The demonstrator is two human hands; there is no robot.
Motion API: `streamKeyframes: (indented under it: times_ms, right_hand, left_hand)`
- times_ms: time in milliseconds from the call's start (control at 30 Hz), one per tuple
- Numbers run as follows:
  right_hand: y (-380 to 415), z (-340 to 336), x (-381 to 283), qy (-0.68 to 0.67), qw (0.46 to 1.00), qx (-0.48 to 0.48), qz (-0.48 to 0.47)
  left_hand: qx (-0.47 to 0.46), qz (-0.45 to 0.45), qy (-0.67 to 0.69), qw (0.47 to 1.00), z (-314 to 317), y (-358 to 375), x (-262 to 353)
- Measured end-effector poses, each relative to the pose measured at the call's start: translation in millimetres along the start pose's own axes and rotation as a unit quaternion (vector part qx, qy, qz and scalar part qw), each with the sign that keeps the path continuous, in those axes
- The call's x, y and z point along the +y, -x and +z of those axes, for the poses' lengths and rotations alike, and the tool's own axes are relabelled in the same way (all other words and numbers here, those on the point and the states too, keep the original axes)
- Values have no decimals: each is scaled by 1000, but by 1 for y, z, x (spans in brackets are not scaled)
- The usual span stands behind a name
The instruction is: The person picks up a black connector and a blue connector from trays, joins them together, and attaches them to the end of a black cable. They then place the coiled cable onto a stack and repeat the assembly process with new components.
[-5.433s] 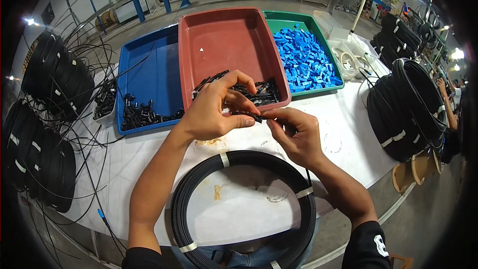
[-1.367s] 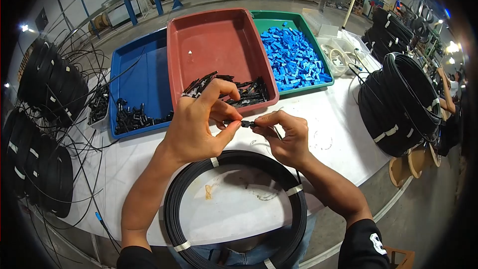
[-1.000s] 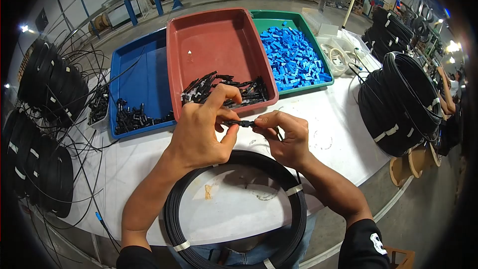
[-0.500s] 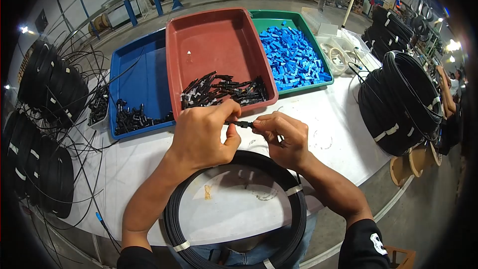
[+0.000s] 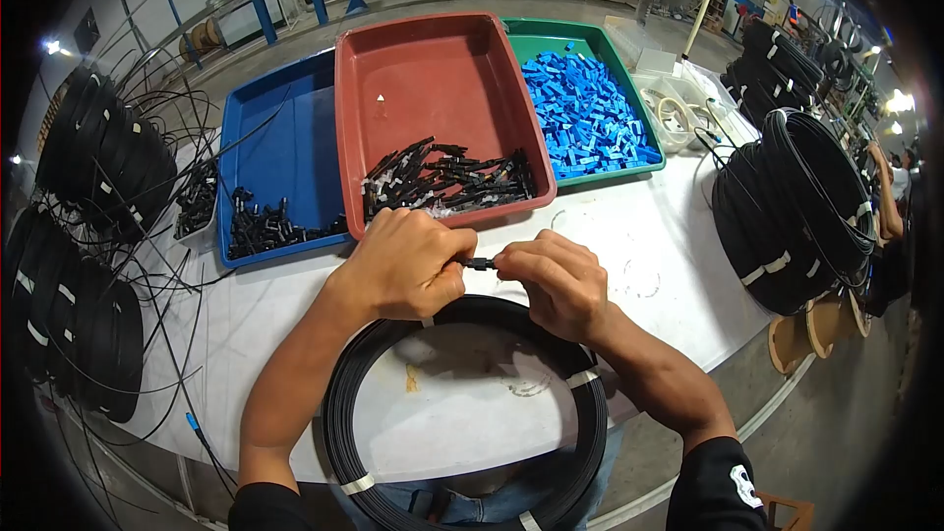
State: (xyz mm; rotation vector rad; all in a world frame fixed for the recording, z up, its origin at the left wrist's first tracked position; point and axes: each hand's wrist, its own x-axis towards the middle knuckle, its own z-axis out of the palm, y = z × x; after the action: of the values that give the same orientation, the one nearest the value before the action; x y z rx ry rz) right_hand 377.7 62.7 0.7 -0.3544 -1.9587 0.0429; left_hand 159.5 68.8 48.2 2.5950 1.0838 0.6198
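A small black cable connector [image 5: 480, 264] bridges the gap between my two hands, above the far side of a black cable coil [image 5: 339, 413]. My left hand [image 5: 408, 261] is closed round its left end, with thumb and fingers pressed together. Its right end is pinched by my right hand [image 5: 559, 280], whose fingers are curled in. Only a short middle piece shows; the fingers hide the rest. The coil, tied with white bands, rests partly on the white table and partly over my lap.
Beyond my hands stand a red tray [image 5: 423, 79] of black connector parts, a blue tray [image 5: 285, 128] of black pieces and a green tray [image 5: 531, 34] of blue pieces. Cable coils [image 5: 777, 206] stand at right, more coils [image 5: 98, 157] and loose cables at left. A person's arm [image 5: 888, 192] shows far right.
Both hands have dropped slightly toward the coil. My left fingers have closed further round the connector, and less of it shows between the hands.
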Motion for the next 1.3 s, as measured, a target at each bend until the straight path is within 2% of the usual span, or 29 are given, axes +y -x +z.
streamKeyframes:
  times_ms: [67,200,367,467,500,567,633,667,733,767,833,867,900,1000,1067,1100,1167,1300]
  right_hand:
    - [0,-1,1,3,1000,-7,-11]
    - [0,0,2,21,999,7,-24]
    - [-4,-6,0,42,998,22,-41]
    - [-4,-9,-3,54,998,0,-30]
    - [-3,-9,-6,54,999,-6,-3]
    - [-3,-9,-12,53,998,-12,25]
    - [-3,-8,-19,36,993,-20,113]
    - [-3,-6,-21,36,993,-20,112]
    - [-1,-3,-23,-38,977,-2,212]
    - [-1,-5,-22,-38,977,-3,211]
    - [-4,-11,-20,-93,936,-80,330]
    - [-8,-12,-20,-92,937,-82,328]
    - [-12,-14,-20,-88,951,-72,288]
    - [-7,-9,-11,-70,977,-29,199]
    - [3,-1,-3,-51,990,21,130]
    - [3,-2,-1,-50,990,22,132]
    - [3,-2,4,-5,998,21,51]
    - [3,-1,2,-3,999,31,43]
  left_hand:
    - [-18,42,-7,999,2,0,-3]
    - [-8,54,52,997,9,0,-2]
    - [68,65,79,992,17,0,11]
    - [93,76,8,993,20,0,17]
    - [91,77,8,993,22,0,18]
    - [134,89,-76,984,27,1,18]
    - [134,91,-108,981,28,3,21]
    - [135,91,-139,977,29,5,22]
    - [131,90,-161,974,31,6,22]
    - [126,89,-183,971,31,7,22]
    - [128,96,-160,974,29,7,19]
    - [128,104,-137,977,27,5,17]
    - [131,103,-138,976,24,4,14]
    - [79,78,41,993,10,4,7]
    - [61,67,53,994,11,3,7]
    - [44,56,64,995,12,3,7]
    - [38,48,74,995,13,1,7]
    - [1,13,91,996,15,-1,5]
